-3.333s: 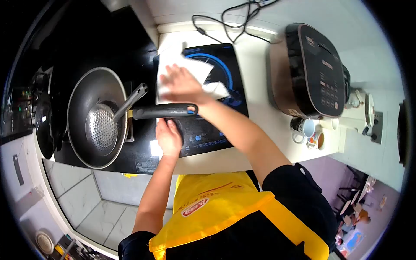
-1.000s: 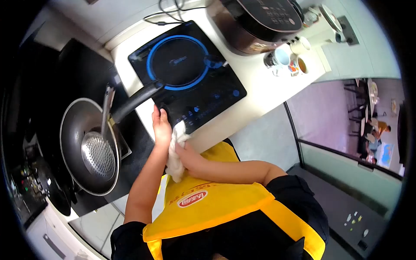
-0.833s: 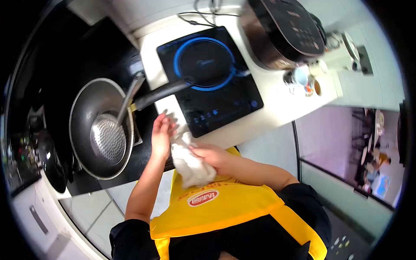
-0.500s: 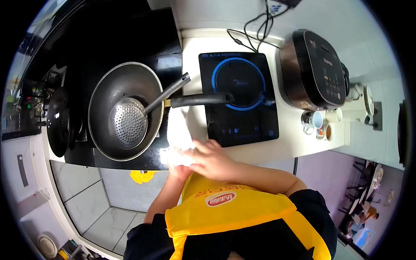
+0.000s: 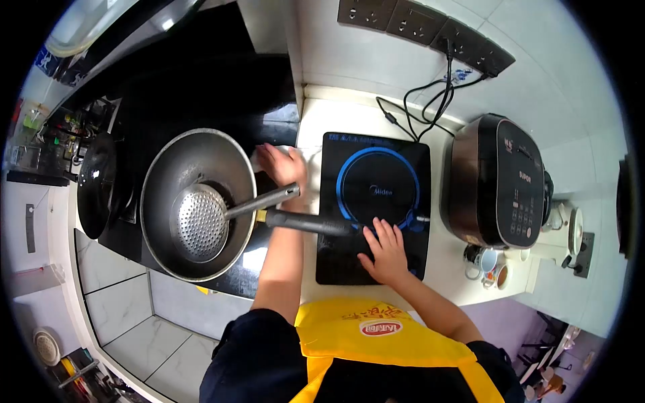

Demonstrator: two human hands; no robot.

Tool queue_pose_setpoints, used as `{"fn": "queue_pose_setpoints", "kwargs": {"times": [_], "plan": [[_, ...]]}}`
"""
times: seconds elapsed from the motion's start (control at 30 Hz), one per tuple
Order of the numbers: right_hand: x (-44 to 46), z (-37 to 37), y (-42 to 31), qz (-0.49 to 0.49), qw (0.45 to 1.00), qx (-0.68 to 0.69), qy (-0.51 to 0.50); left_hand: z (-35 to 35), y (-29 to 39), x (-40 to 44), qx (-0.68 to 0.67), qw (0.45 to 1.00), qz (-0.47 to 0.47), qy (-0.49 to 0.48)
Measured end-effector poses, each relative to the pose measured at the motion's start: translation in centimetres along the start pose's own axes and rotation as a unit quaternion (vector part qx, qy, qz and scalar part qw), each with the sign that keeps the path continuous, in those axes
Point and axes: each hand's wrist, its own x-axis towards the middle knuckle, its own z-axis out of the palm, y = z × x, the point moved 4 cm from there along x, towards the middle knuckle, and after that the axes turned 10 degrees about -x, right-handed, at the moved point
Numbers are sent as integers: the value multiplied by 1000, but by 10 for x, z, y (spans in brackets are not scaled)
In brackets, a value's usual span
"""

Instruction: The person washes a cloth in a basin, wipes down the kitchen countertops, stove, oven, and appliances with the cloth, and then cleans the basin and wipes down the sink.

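My left hand [image 5: 282, 166] reaches past the pan's handle and presses a white cloth [image 5: 254, 161] onto the edge of the black stove top, its fingers over the cloth. My right hand [image 5: 386, 255] rests with spread fingers on the black induction cooker [image 5: 376, 191], its fingertips close to the handle's end. A deep dark wok [image 5: 158, 181] stands on the stove, its black handle [image 5: 309, 223] pointing right over the cooker. Inside the wok lies a perforated metal skimmer [image 5: 201, 225], its handle leaning over the rim above my left forearm.
A rice cooker [image 5: 497, 181] stands right of the induction cooker, with mugs [image 5: 497, 275] beside it. Black cables [image 5: 437, 107] run from the wall sockets [image 5: 416, 25] to the counter. A dark lid [image 5: 97, 185] stands left of the wok.
My hands were together at the counter's front edge with the white cloth. The left has moved forward with the cloth; the right has let go and moved right onto the induction cooker.
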Motion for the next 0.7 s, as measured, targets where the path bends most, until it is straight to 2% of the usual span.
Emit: {"fn": "queue_pose_setpoints", "kwargs": {"times": [0.07, 0.13, 0.2, 0.33, 0.5, 0.53, 0.6, 0.63, 0.7], "plan": [[0, 0, 2, 0, 1000, 13, 0, 13, -1, 33, 15, 998, -44, -31], [0, 2, 5, 3, 1000, 14, -22, 29, -3, 60, 10, 995, -96, -10], [0, 3, 6, 0, 1000, 11, -16, 47, -12, 76, -26, 996, -86, -6], [2, 1, 7, 1, 1000, 11, -18, 67, 16, 66, -45, 997, -67, 12], [2, 2, 6, -2, 1000, 17, -14, 44, 40, 28, -158, 980, 13, -125], [3, 2, 7, -3, 1000, 12, -13, 30, 43, 29, -137, 980, 16, -140], [4, 0, 5, -7, 1000, 11, -14, 14, 41, 31, 59, 991, 52, -110], [3, 0, 5, -3, 1000, 15, -18, 13, 39, 36, 72, 992, 83, -64], [3, 0, 5, -9, 1000, 15, -9, 24, 31, 53, 41, 997, 47, -52]]}}
